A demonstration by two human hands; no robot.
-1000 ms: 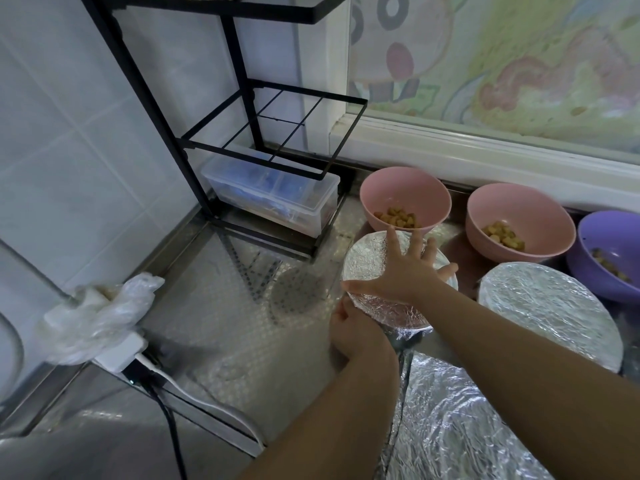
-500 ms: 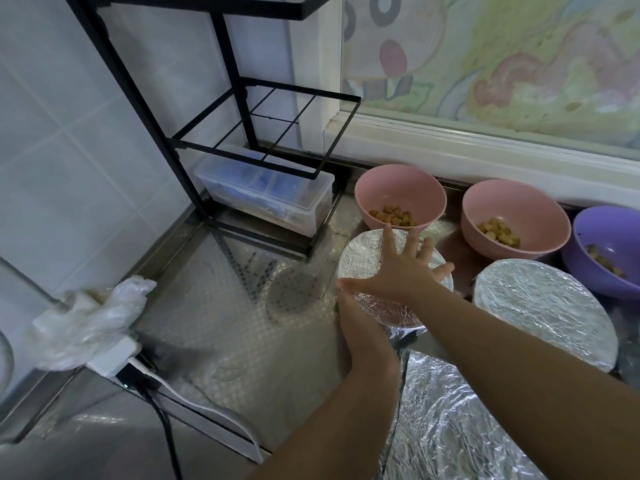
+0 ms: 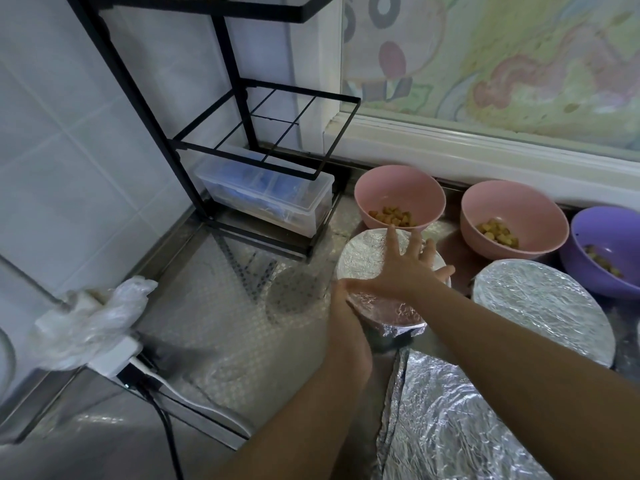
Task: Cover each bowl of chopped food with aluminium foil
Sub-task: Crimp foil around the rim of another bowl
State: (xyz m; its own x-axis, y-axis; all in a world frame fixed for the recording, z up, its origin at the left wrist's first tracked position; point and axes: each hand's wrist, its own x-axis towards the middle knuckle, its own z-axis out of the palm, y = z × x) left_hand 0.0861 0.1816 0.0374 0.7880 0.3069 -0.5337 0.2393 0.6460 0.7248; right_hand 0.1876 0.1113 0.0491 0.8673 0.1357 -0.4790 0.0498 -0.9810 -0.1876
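Meanwhile left hand (image 3: 346,318) (fingers hidden) slid up foiled bowl (image 3: 362,258); right hand (image 3: 400,271), fingers splayed, atop.

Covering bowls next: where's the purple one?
Far right of the head view: the purple bowl sits beside the right-hand pink bowl, behind the larger foil-covered bowl.

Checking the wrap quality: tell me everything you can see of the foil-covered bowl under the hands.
The foil-covered bowl is round, its top sealed by crinkled silver foil stretched fairly flat, with the edge folded down over the rim and bunched on the near side. The bowl's own colour is hidden. It sits on the metal counter just in front of an open pink bowl. The right hand lies spread on top; the left hand is against its near-left rim, fingers hidden.
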